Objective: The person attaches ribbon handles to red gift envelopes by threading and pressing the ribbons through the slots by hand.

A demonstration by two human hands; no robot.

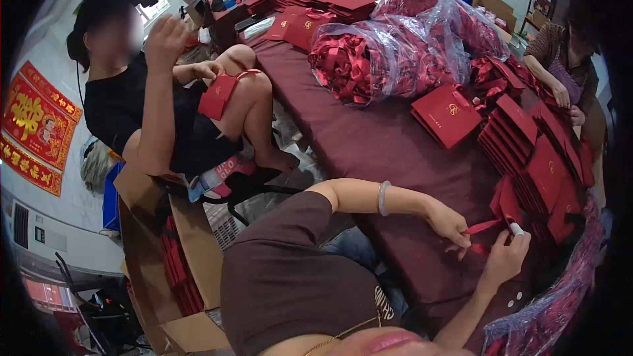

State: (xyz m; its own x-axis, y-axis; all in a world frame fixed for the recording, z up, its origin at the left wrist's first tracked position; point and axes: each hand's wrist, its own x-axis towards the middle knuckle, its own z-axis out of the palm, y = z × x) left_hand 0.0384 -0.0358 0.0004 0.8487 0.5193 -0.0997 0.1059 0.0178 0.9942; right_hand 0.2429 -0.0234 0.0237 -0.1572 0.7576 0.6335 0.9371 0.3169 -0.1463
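My left hand point(451, 227), with a pale bangle on its wrist, pinches a red ribbon point(482, 227) over the table. Just to its right, my right hand point(506, 256) is closed at the lower edge of a small red gift bag point(506, 202), with a white wrap point(516, 229) on one finger. The ribbon runs between my left hand and this bag. Part of the bag is hidden by my right fingers. Beyond it stand several stacked red gift bags point(544, 173). Two small white discs point(515, 300) lie near my right wrist.
A large plastic sack of red ribbons point(389, 53) lies on the dark red table point(356, 138), near a single red bag point(447, 117). Another ribbon-filled plastic sack point(554, 316) is at lower right. A seated co-worker point(142, 105) holds a red bag; a cardboard box point(198, 237) stands behind me.
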